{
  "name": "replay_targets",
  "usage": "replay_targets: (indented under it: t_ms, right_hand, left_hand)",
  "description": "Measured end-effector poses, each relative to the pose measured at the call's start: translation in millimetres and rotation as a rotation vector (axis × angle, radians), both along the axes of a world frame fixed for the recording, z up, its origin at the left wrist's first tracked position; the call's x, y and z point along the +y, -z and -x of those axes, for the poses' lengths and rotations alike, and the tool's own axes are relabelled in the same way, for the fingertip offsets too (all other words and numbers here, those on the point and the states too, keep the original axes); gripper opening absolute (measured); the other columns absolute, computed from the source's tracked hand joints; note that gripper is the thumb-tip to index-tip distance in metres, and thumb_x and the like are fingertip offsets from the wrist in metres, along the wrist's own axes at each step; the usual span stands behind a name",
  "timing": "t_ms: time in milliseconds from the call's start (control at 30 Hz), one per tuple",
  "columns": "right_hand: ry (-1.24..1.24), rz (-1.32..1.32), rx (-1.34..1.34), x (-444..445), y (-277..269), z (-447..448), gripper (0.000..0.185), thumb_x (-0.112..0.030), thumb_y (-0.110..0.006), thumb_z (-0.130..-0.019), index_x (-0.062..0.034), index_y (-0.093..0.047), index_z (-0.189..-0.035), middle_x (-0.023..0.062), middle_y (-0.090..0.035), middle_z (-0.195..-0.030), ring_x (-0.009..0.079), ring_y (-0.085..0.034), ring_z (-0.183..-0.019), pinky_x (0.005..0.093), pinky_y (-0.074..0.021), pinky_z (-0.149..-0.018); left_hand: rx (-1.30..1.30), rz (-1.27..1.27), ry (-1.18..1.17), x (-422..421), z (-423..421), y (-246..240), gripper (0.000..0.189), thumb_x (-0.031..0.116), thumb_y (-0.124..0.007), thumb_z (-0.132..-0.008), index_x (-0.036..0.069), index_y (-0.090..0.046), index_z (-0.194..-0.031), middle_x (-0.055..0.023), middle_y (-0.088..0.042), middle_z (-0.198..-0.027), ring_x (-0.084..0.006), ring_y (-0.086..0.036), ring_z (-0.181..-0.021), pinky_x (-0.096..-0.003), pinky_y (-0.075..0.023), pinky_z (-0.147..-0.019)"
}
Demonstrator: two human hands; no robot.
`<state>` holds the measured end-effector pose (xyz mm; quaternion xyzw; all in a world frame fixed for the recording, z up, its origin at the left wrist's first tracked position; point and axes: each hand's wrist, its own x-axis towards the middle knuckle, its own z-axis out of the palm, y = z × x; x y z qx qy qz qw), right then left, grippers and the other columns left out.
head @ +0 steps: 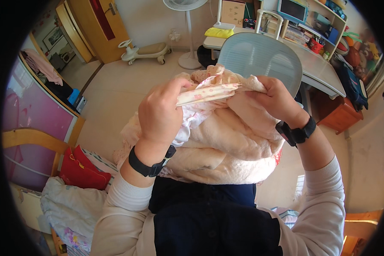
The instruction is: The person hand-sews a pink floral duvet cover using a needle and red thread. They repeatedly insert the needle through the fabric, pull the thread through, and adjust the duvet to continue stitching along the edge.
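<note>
Bunched in front of my body is a large cream fleecy blanket [211, 134] with a floral cloth side. My left hand [161, 108] grips a folded strip of pale floral fabric [208, 93] near its left end. Frayed threads show at the strip's right end. Between the thumb and fingers of my right hand [273, 97] is a rolled, fleecy corner of the blanket. The two hands are apart, at about the same height. The lower part of the blanket rests against my dark clothing, and what supports it is hidden.
A mesh-backed chair [259, 57] stands just beyond the blanket, against a white desk [323, 70]. Further off are a standing fan [188, 38] and a ride-on toy [145, 51]. At left, a red bag [83, 169] and a crumpled quilt [73, 204] lie by a wooden rail [35, 136].
</note>
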<state>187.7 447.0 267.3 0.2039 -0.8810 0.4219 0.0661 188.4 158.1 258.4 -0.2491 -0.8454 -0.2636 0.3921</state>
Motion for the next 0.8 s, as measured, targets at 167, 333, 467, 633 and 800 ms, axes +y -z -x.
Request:
replay_targets:
  t_ms: [167,333,467,633,800]
  right_hand:
    - [0.067,0.401,-0.304,16,30,-15,0.021,-0.017,-0.065,-0.097,0.0009,-0.069,-0.108,-0.0011,-0.068,-0.094,0.0056,-0.058,-0.084,0.0256,-0.0510,-0.074]
    - [-0.006,0.463,-0.466,25,68,-35,0.025,-0.022,-0.065,-0.098,-0.0006,-0.069,-0.111,-0.0010,-0.069,-0.096,0.0058,-0.058,-0.085,0.0244,-0.0506,-0.076]
    - [-0.014,0.370,-0.348,15,86,-48,0.027,-0.025,-0.064,-0.099,-0.0007,-0.069,-0.111,0.0014,-0.069,-0.092,0.0062,-0.058,-0.082,0.0249,-0.0500,-0.074]
    - [0.009,-0.064,-0.187,-4,98,-72,0.020,-0.023,-0.066,-0.095,-0.0025,-0.067,-0.094,0.0106,-0.068,-0.083,0.0234,-0.063,-0.072,0.0352,-0.0481,-0.068]
    - [-0.098,-0.181,0.124,-37,107,-101,0.019,-0.021,-0.065,-0.090,-0.0049,-0.062,-0.099,0.0113,-0.065,-0.089,0.0308,-0.063,-0.091,0.0424,-0.0404,-0.083]
  left_hand:
    - [-0.169,0.278,-0.133,-1,1,24,0.032,-0.006,-0.060,-0.076,0.007,-0.066,-0.104,-0.0101,-0.059,-0.106,-0.0322,-0.059,-0.100,-0.0420,-0.0509,-0.079]
    - [-0.185,0.436,-0.149,7,5,47,0.057,0.005,-0.069,-0.076,0.011,-0.056,-0.131,-0.0094,-0.059,-0.109,-0.0327,-0.059,-0.103,-0.0458,-0.0483,-0.087]
    - [-0.284,0.167,0.300,51,-13,58,0.082,0.009,-0.077,-0.070,0.014,-0.043,-0.145,-0.0112,-0.058,-0.107,-0.0350,-0.059,-0.096,-0.0430,-0.0493,-0.083]
    - [-0.363,0.216,0.392,82,-23,67,0.066,0.007,-0.074,-0.074,0.016,-0.054,-0.137,-0.0121,-0.056,-0.096,-0.0319,-0.060,-0.088,-0.0411,-0.0496,-0.075]
    - [-0.406,0.577,0.419,50,-17,72,0.029,0.005,-0.064,-0.076,0.012,-0.067,-0.105,-0.0111,-0.055,-0.091,-0.0331,-0.061,-0.084,-0.0431,-0.0496,-0.070]
